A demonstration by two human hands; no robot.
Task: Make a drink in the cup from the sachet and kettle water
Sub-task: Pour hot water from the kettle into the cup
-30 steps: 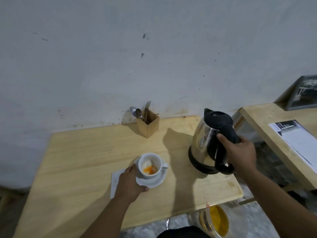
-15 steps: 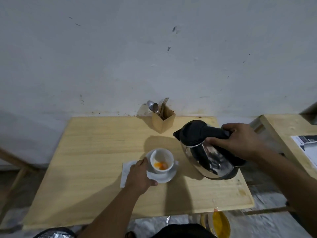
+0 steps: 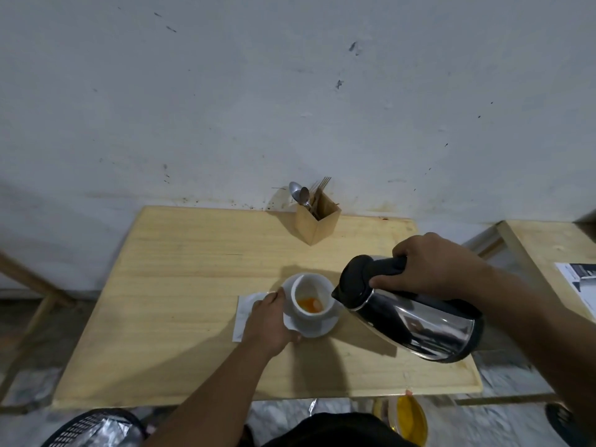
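Observation:
A white cup (image 3: 311, 296) with orange powder at its bottom stands on a white saucer (image 3: 317, 329) in the middle of the wooden table (image 3: 180, 285). My left hand (image 3: 269, 321) grips the saucer's left edge, partly over a white paper sachet (image 3: 245, 309). My right hand (image 3: 432, 267) holds the black handle of a steel kettle (image 3: 416, 321). The kettle is lifted and tilted left, its spout right beside the cup's right rim. No water stream is visible.
A wooden holder (image 3: 317, 221) with spoons and forks stands at the table's back edge by the wall. A second wooden table (image 3: 548, 250) with a printed sheet (image 3: 580, 285) is at the right. A container with yellow contents (image 3: 411, 417) sits below the front edge.
My right hand has lifted the kettle off the table, carried it left and tilted it toward the cup. My left hand stays on the saucer.

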